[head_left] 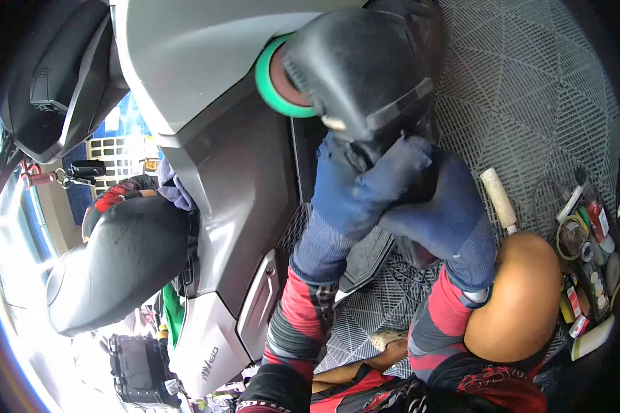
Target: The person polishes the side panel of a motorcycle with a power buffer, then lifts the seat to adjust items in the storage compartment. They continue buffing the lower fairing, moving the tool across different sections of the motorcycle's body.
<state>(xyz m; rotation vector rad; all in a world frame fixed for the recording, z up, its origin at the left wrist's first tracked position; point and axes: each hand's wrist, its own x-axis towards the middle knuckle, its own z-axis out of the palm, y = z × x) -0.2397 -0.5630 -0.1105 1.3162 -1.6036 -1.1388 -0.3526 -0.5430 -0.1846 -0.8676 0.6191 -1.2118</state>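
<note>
A black power polisher with a green-edged round pad is held up against the dark grey side panel of a scooter. The pad's edge touches the bodywork or lies very close to it. My left hand, in a blue knit glove, is closed on the polisher just below its head. Beside it my right hand, gloved in the same blue, wraps the polisher's body. The fingers of both hands are partly hidden behind the gloves' backs and the tool.
A black scooter seat is at left, with a purple cloth near it. At right, a white-headed roller or brush lies on the grey patterned floor mat, near assorted bottles and tins. My bare knee is close by.
</note>
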